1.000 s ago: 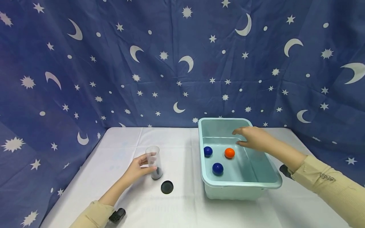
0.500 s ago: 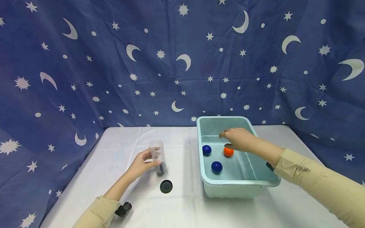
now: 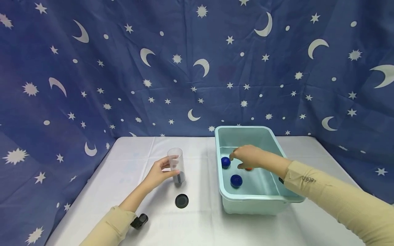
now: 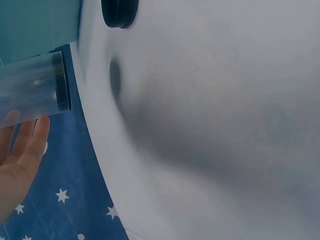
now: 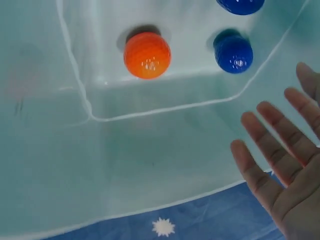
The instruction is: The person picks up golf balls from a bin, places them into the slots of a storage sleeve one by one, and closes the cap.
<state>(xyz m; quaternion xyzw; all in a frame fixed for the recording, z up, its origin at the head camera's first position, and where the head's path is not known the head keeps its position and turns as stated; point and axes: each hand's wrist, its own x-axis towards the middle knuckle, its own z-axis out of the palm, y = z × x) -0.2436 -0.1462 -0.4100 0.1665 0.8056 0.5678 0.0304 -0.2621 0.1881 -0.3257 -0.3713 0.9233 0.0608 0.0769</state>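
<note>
My left hand [image 3: 158,176] grips a clear plastic tube [image 3: 176,158] with a dark base, held upright just above the table. In the left wrist view the tube's dark end [image 4: 62,82] stands clear of the tablecloth. A round black lid [image 3: 182,201] lies on the cloth nearby. My right hand [image 3: 250,157] is inside the light teal bin [image 3: 261,197], fingers apart and holding nothing. Below it is an orange golf ball [image 5: 147,55], mostly hidden in the head view. One blue golf ball [image 3: 225,162] sits near the fingertips; another blue golf ball [image 3: 236,181] lies nearer me.
A white cloth covers the table [image 3: 197,225]. Behind and at the sides hangs a blue curtain [image 3: 172,112] printed with moons and stars. Dark wrist devices, such as the left one [image 3: 139,221], stick out from under my sleeves.
My right hand has moved left and lower in the bin, over the orange golf ball toward the far blue one. My left hand has carried the tube slightly right and away from me.
</note>
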